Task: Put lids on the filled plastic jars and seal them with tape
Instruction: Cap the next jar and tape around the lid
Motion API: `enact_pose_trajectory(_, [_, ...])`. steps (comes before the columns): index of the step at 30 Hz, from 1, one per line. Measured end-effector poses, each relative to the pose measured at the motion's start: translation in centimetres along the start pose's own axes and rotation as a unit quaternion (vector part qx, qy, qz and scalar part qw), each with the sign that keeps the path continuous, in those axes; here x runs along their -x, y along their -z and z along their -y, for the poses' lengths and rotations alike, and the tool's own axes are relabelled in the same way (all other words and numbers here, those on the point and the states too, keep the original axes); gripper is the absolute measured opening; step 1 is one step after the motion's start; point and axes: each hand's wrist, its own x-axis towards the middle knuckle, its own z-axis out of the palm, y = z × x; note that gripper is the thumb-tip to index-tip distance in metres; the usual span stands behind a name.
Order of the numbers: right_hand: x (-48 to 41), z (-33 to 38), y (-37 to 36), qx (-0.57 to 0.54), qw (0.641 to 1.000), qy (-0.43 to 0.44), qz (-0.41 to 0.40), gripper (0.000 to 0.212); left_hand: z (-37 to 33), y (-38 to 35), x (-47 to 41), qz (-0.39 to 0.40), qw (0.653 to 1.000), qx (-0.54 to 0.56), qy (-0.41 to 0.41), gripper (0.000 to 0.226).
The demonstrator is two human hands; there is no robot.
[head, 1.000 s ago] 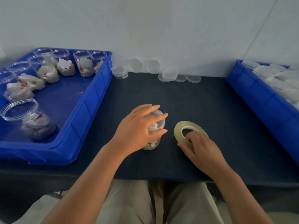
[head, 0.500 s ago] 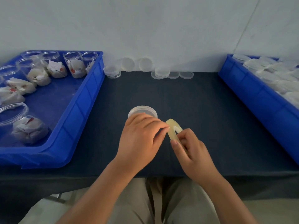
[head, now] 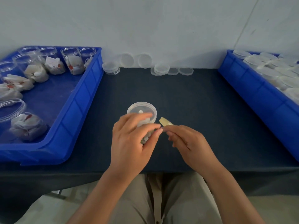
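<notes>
- Two blue plastic trays (head: 80, 102), at the left and right edges.
- One lidded clear plastic jar (head: 141, 109), centre.
- One yellowish tape roll (head: 165, 122), centre.
- At least seven open clear plastic jars (head: 69, 62), upper left.
- Two round clear lids (head: 126, 60) leaning on the wall.

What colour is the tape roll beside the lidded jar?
Pale translucent yellow tape roll, best in head view.

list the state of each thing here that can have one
lidded jar: lid on, held
left hand: grips the lidded jar
tape roll: held on edge
right hand: pinches the tape roll
jars in left bin: filled, no lids
loose lids: off jars, by the wall
jars in right bin: lids on
</notes>
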Motion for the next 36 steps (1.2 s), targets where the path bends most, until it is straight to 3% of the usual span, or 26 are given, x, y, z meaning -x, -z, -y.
enact_pose_trajectory(3, [-0.6,0.3,0.3,0.008,1.0,-0.017,0.025,0.04,1.1,-0.6,1.2,-0.009,0.986,0.085,0.142,0.083])
enact_pose_trajectory(6, [-1.4,0.7,0.4,0.055,0.995,-0.052,0.071,0.042,2.1,-1.4,1.1,0.063,0.927,0.234,0.287,0.114])
enact_pose_trajectory(8, [-2.0,0.9,0.4,0.066,0.993,-0.068,0.077,0.038,3.3,-1.8,0.5,0.069,0.911,0.271,0.304,0.101])
enact_pose_trajectory(12, [-2.9,1.2,0.6,0.077,0.988,-0.089,0.1,0.032,4.9,-1.3,-0.8,0.094,0.916,0.251,0.297,0.066])
enact_pose_trajectory(17, [-4.0,1.9,0.6,0.038,0.984,-0.126,0.122,0.031,4.7,-1.0,-1.9,0.139,0.914,0.254,0.285,0.09])
enact_pose_trajectory(23, [-4.9,2.5,0.2,0.033,0.979,-0.16,0.119,0.027,4.2,-0.8,-2.0,0.147,0.918,0.242,0.276,0.064])
enact_pose_trajectory(28, [-5.2,2.9,-0.2,0.051,0.979,-0.162,0.113,0.027,3.9,-1.2,-1.6,0.115,0.955,0.161,0.221,0.1])
enact_pose_trajectory(36, [-5.2,3.3,-0.3,0.093,0.976,-0.167,0.106,0.024,3.9,-1.7,-1.2,0.075,0.965,0.11,0.227,0.086])
